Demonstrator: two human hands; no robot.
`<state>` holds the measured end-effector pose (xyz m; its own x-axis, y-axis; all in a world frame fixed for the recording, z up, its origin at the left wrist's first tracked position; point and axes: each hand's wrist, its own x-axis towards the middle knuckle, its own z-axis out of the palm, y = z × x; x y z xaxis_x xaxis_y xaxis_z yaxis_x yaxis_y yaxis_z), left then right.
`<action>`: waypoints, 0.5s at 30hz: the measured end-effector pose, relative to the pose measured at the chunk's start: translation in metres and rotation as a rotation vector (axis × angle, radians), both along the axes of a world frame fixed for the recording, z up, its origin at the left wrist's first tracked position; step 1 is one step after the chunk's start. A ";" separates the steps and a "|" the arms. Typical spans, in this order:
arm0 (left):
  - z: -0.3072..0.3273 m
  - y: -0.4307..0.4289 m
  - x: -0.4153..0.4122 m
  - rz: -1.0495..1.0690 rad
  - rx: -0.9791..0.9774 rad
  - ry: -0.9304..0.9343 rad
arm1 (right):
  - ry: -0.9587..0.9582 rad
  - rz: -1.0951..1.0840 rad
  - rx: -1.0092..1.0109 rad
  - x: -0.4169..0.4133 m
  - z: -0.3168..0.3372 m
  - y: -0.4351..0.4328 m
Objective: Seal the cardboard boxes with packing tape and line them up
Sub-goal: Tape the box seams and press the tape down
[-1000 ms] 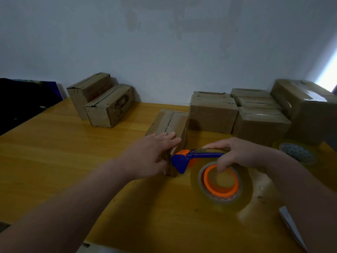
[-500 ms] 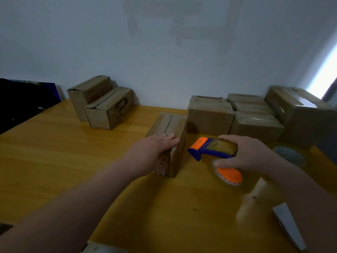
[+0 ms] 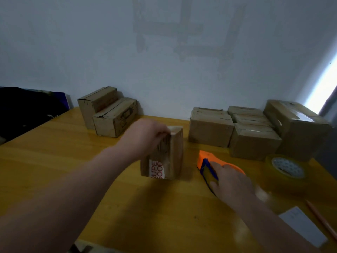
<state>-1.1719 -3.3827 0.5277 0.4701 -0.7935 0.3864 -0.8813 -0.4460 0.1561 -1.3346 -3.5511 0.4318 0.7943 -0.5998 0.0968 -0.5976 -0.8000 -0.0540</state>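
Yellow tabletop (image 3: 54, 161): two sealed boxes (image 3: 111, 121) at ten o'clock; left hand (image 3: 145, 136) grasps one upright box (image 3: 173, 157), right hand (image 3: 231, 183) grasps one tape dispenser (image 3: 205, 160).

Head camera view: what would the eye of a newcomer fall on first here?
First, the small brown cardboard box standing on end in the middle, gripped at its top by the left hand. Next, just right of it, the bright orange and blue plastic tape dispenser held by the right hand. Behind, more brown cardboard boxes cluster at the right.
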 end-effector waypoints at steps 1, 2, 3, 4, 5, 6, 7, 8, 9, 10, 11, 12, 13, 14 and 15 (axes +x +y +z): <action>0.014 0.000 0.001 -0.025 0.007 -0.011 | -0.014 -0.001 0.009 0.000 0.001 -0.002; 0.028 0.000 0.002 -0.057 0.018 -0.007 | -0.041 0.003 0.021 -0.001 0.002 -0.004; 0.040 0.000 0.003 -0.092 0.038 0.016 | -0.083 0.012 0.033 -0.001 0.006 -0.006; 0.052 0.000 0.003 -0.131 0.068 0.057 | -0.138 0.027 0.053 0.000 0.011 -0.008; 0.060 -0.001 0.004 -0.175 0.114 0.108 | -0.204 0.053 0.084 0.001 0.017 -0.008; 0.066 -0.002 0.004 -0.221 0.170 0.163 | -0.279 0.093 0.120 0.002 0.023 -0.007; 0.067 -0.005 0.003 -0.261 0.232 0.218 | -0.344 0.140 0.164 0.004 0.029 -0.005; 0.065 -0.009 0.002 -0.296 0.291 0.268 | -0.401 0.189 0.226 0.005 0.034 -0.002; 0.060 -0.014 0.001 -0.317 0.338 0.304 | -0.439 0.233 0.314 0.006 0.039 0.003; 0.053 -0.019 0.000 -0.326 0.362 0.317 | -0.462 0.268 0.428 0.007 0.042 0.008; 0.047 -0.023 -0.001 -0.324 0.355 0.315 | -0.471 0.292 0.563 0.008 0.045 0.014; 0.042 -0.026 -0.002 -0.311 0.320 0.308 | -0.474 0.314 0.702 0.009 0.046 0.020; 0.038 -0.027 -0.003 -0.290 0.273 0.295 | -0.481 0.340 0.819 0.010 0.045 0.025; 0.037 -0.027 -0.005 -0.265 0.227 0.266 | -0.494 0.363 0.895 0.011 0.044 0.028; 0.035 -0.026 -0.008 -0.232 0.193 0.214 | -0.505 0.374 0.931 0.011 0.042 0.030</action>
<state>-1.1796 -3.4086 0.5631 0.3228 -0.9372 0.1318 -0.9191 -0.2771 0.2802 -1.3235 -3.5213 0.4739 0.9360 -0.3386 0.0965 -0.0693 -0.4460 -0.8924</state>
